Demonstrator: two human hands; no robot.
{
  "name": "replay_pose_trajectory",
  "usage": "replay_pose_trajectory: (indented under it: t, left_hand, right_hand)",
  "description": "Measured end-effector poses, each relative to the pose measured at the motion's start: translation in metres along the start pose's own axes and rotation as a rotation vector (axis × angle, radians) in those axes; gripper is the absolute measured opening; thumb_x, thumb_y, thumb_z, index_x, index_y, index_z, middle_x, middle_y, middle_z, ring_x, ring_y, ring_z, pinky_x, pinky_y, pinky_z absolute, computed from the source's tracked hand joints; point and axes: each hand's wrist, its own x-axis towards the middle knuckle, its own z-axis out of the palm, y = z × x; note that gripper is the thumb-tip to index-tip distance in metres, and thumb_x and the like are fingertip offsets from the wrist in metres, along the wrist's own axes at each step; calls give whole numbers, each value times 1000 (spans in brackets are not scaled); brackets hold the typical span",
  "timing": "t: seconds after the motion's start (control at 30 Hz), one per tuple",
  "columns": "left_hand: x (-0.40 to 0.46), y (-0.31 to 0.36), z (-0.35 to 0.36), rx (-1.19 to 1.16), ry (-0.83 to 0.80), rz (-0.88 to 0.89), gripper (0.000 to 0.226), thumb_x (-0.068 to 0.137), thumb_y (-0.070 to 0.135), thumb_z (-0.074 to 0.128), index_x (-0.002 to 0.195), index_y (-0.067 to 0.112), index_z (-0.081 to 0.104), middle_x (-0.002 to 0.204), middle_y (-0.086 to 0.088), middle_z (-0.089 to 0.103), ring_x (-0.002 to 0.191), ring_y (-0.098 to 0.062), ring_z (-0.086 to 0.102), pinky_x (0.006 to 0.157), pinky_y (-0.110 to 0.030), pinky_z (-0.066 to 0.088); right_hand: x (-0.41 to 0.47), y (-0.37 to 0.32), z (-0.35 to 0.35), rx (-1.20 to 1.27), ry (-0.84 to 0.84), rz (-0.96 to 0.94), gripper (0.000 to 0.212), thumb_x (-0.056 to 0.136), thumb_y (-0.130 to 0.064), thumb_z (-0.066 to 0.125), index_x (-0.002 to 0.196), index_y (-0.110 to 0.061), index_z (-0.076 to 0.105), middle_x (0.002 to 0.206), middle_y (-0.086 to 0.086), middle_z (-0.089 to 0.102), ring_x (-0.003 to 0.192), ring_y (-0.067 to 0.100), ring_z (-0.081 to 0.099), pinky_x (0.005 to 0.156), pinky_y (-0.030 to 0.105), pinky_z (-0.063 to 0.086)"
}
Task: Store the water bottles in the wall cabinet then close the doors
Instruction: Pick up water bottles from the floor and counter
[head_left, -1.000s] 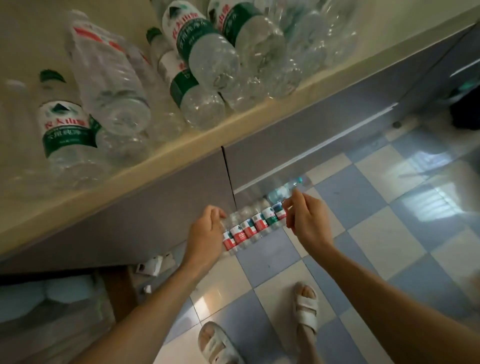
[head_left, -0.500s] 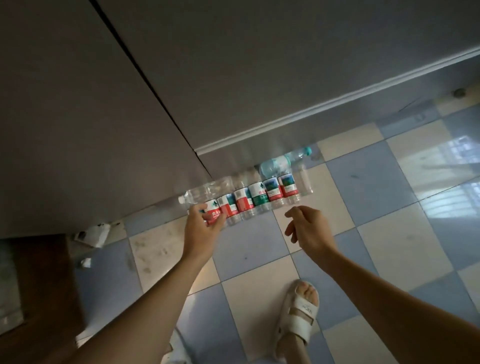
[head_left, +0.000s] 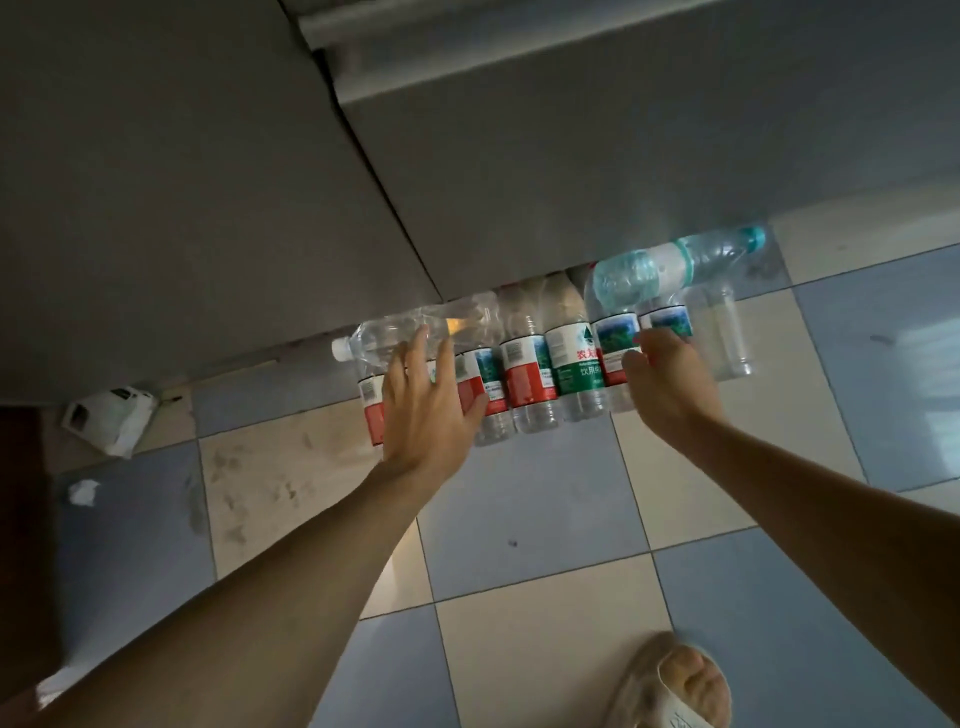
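Observation:
A row of several water bottles (head_left: 530, 379) with red or green labels lies on the tiled floor against the grey cabinet base (head_left: 519, 197). A clear bottle with a white cap (head_left: 415, 325) lies across the row's left end, and a bottle with a teal cap (head_left: 670, 265) lies across its right end. My left hand (head_left: 426, 405) reaches over the left bottles with fingers spread and straight, fingertips touching the clear bottle. My right hand (head_left: 670, 384) curls its fingers and thumb round a labelled bottle (head_left: 667, 319) near the right end.
A clear unlabelled bottle (head_left: 722, 332) lies at the row's far right. A crumpled white wrapper (head_left: 111, 418) lies on the floor at left. My sandalled foot (head_left: 675, 686) stands at the bottom. Blue and cream tiles (head_left: 519, 509) lie between me and the bottles.
The view dropped from the cabinet shelf full of bottles to the floor. Both hands moved forward onto the bottle row; my left hand opened out and my right hand closed on a bottle.

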Motion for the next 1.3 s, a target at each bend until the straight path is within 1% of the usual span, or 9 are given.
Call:
replay_pose_trajectory:
  t: [0.13,0.3,0.43,0.57,0.73,0.9,1.0,1.13,1.3]
  left_hand:
    - [21,-3,23,67,69,105,84,94,66,37,161,20,17,169,-10,8,154,-36,7,123,-54,10]
    - [40,-7,34,146,52,136,85,91,69,18,162,23,8,170,-7,5,156,-34,1,123,-56,3]
    - [32,-3,40,138,77,120,81,96,67,25,161,21,14,169,-10,11,155,-36,6,123,-59,11]
    - [-2,7,43,160,17,116,76,99,63,29,161,21,15,169,-12,8,154,-39,8,121,-60,14]
    - [-24,6,30,121,50,91,72,94,47,61,154,15,37,160,-17,31,146,-40,31,116,-60,27]
    - [13,-4,16,233,-19,10,74,94,37,64,155,17,27,156,-9,33,143,-32,31,117,-50,24]
    - [30,-6,17,250,-38,-4,69,94,28,66,152,20,29,151,-4,39,138,-29,36,118,-47,23]
    - [32,-12,22,197,-21,12,71,92,35,70,153,23,35,149,-4,43,136,-30,38,117,-45,23]
    - [31,-19,20,138,-12,44,73,89,43,72,151,23,41,147,-6,46,134,-31,41,115,-45,24]
  right_hand:
    - [30,-11,21,-51,132,-124,51,97,-25,54,147,-17,43,156,6,36,142,29,31,115,49,34]
    - [60,-4,34,-255,188,-249,63,100,-35,51,156,-19,25,168,3,14,154,29,7,124,50,13]
    - [56,13,39,-302,156,-266,68,101,-31,48,160,-21,15,170,-1,3,156,25,-3,125,50,5]
    - [15,26,43,-221,157,-231,70,97,-22,54,157,-18,20,169,3,8,155,28,6,123,45,4]
    - [-6,32,23,-71,197,-164,68,95,-18,57,154,-10,25,153,17,30,137,36,33,113,54,36]
    - [35,19,-2,234,252,153,72,96,-29,61,154,-14,22,145,16,37,123,37,49,101,49,47]
    - [54,18,-4,389,235,295,71,94,-38,66,149,-14,28,134,14,54,112,32,60,89,44,55]
    - [64,19,3,636,175,390,59,91,-36,73,137,-14,44,117,9,65,94,25,71,74,41,64]
    - [66,21,-4,964,20,528,39,89,-22,75,120,-7,57,113,14,68,92,32,74,73,45,64]
